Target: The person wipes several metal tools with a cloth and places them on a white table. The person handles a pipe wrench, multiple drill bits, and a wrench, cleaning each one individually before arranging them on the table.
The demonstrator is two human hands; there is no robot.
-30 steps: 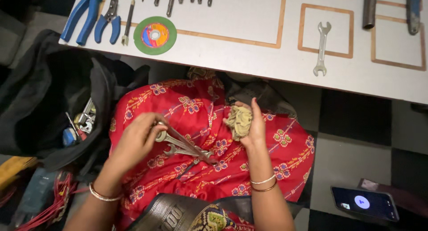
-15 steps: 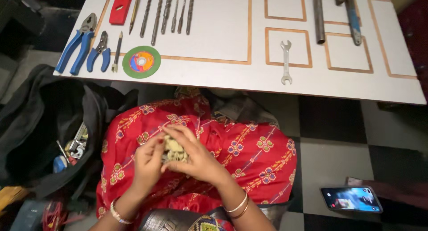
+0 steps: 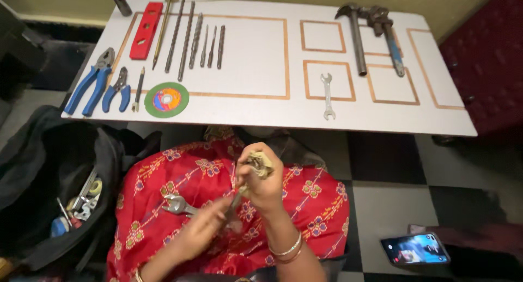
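Wiping went on at lower centre: right hand [image 3: 261,178] clenched a rag [image 3: 260,163], left hand [image 3: 204,225] gripped a spanner [image 3: 180,206]. Many tools already lay on the white board [image 3: 256,59]; more waited in the bag [image 3: 60,206].

On the white tabletop [image 3: 256,105] lay blue pliers [image 3: 90,90], a red level [image 3: 146,30], drill bits [image 3: 197,40], a green disc [image 3: 166,99], a small wrench [image 3: 327,94] and a hammer [image 3: 355,36]. A phone [image 3: 415,249] glowed on the checkered floor [image 3: 392,206] and a black tool bag [image 3: 54,195] sat open.

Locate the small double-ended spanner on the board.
Head view: the small spanner lies on the white board, right of centre, across the lower edge of a small orange-outlined square, left of the hammer.
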